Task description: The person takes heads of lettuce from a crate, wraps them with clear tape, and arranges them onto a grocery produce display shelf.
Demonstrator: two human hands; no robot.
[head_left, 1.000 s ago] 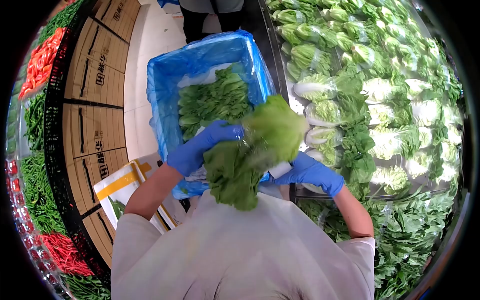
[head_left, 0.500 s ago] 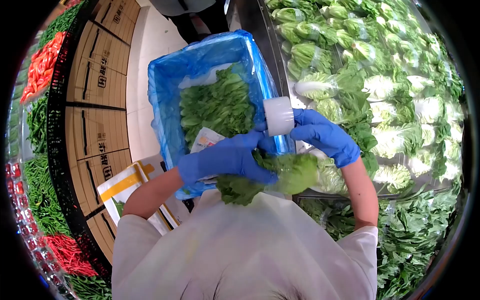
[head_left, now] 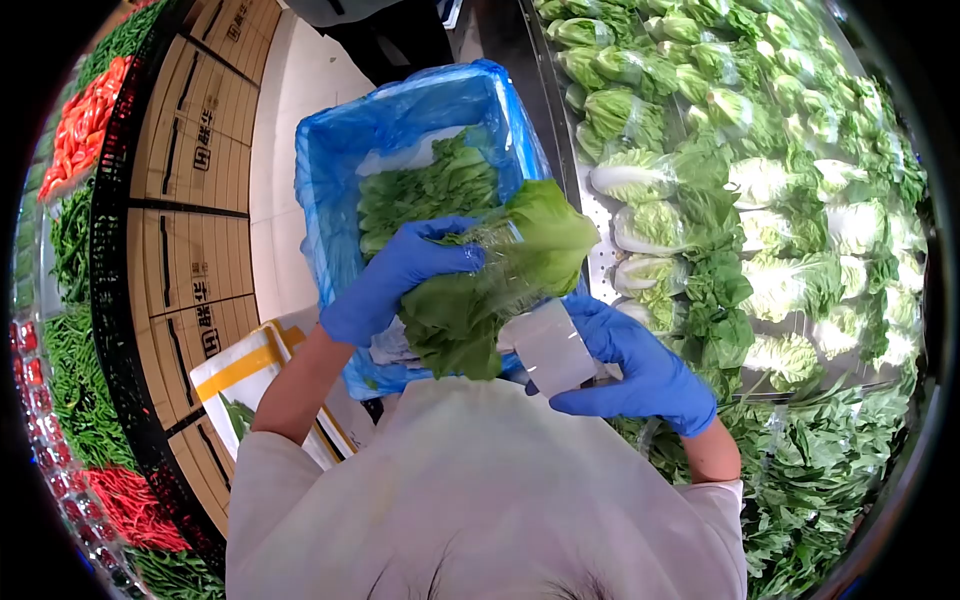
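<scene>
A bunch of leafy lettuce (head_left: 545, 235) is held over the near edge of a blue-lined crate (head_left: 315, 240). My left hand (head_left: 400, 278), in a blue glove, is closed round its left side, where clear film shows on the leaves. In my right hand (head_left: 640, 370), also gloved, is a wide roll of clear tape (head_left: 555, 350), close against the lower right of the bunch. More leafy greens (head_left: 430, 190) lie inside the crate.
Wrapped cabbages (head_left: 650, 228) and other greens fill the display on the right. Cardboard boxes (head_left: 195, 260) line the left, beside chillies (head_left: 85, 130). A white box with yellow tape (head_left: 240, 370) lies at lower left. A person (head_left: 390, 40) stands beyond the crate.
The lettuce has been raised and turned, its pale end now up and to the right. The tape roll has moved down, below the bunch. The person beyond has shifted left since the first frame.
</scene>
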